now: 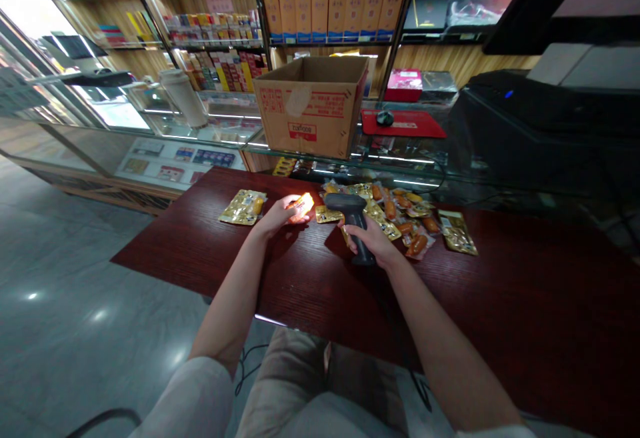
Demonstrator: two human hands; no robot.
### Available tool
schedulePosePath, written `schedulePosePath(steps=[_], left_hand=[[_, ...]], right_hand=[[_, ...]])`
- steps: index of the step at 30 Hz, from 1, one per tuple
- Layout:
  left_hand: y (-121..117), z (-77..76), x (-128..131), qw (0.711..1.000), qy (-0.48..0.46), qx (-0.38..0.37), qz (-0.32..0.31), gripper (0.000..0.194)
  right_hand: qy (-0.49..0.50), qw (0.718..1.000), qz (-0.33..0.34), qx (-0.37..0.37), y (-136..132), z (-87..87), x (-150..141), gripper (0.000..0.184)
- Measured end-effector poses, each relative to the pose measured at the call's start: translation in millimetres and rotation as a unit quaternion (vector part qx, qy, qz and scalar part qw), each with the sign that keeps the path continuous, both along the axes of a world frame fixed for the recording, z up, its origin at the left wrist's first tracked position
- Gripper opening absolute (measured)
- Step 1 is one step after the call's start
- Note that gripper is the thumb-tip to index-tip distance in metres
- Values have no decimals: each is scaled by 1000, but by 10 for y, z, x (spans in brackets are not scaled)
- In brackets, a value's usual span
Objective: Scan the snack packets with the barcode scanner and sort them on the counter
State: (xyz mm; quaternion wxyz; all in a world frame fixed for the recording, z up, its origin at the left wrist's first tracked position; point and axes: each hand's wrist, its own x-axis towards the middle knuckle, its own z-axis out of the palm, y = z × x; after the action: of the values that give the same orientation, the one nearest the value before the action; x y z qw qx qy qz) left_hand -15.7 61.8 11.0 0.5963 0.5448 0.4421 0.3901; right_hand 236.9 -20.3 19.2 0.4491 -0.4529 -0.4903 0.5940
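Observation:
My left hand (278, 217) is closed on a small orange snack packet (301, 207), brightly lit on its upper side. In my right hand (370, 237) is a black handheld barcode scanner (350, 206), gripped by its handle. Its head points left toward the packet, and light falls there. Just beyond the scanner lies a pile of gold snack pouches (383, 223) and clear-wrapped sausages (417, 245). One gold pouch (243, 207) rests apart, left of my left hand. Another gold pouch (457, 232) lies at the pile's right end.
The dark red wooden table (300, 285) spans the space before me. Behind it, an open cardboard box (307, 115) stands on a glass counter beside a red mouse pad (420, 125) with a mouse (385, 118). A white tumbler (183, 98) stands left. A cable (423, 391) hangs near my lap.

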Motion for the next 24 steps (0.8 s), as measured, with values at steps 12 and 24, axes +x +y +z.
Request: schedulePosePath(steps=[12, 24], left_hand=[[91, 11, -430, 806, 484, 251, 230, 49], [-36, -91, -343, 742, 561, 283, 233, 40]], right_hand=[[-22, 997, -70, 1, -105, 400, 272, 38], [38, 996, -74, 18, -188, 176, 460, 44]])
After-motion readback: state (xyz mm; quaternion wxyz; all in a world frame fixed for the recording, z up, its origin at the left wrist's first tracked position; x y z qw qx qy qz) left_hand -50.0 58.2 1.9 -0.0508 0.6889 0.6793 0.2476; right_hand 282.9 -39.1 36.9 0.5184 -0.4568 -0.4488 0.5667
